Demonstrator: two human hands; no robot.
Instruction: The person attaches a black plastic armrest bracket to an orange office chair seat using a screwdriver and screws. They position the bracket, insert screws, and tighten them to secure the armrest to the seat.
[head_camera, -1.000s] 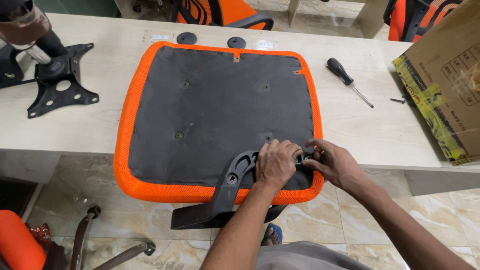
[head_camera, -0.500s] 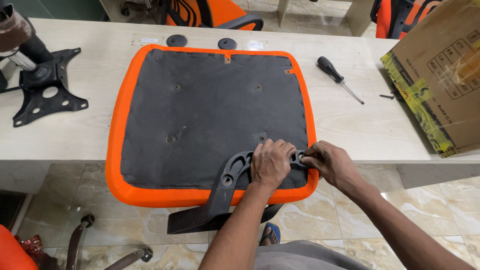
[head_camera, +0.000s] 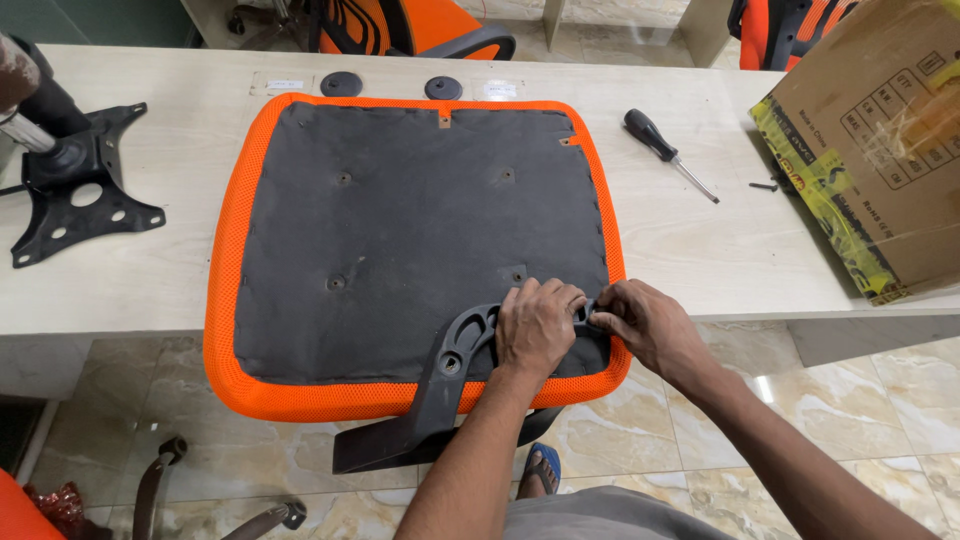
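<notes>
Little is changed since before: the black plastic armrest bracket (head_camera: 462, 372) is still pressed by the left hand (head_camera: 537, 325) and pinched by right hand (head_camera: 645, 325) fingers at the orange mesh-rimmed seat cushion's (head_camera: 225, 300) five o'clock corner on the pale worktop (head_camera: 700, 250).

bright even indoor light, soft shadows, sharp focus, slight wide-angle bending at edges.

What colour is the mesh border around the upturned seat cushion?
Bright orange; the seat cushion shows it clearly in the head view.
</notes>
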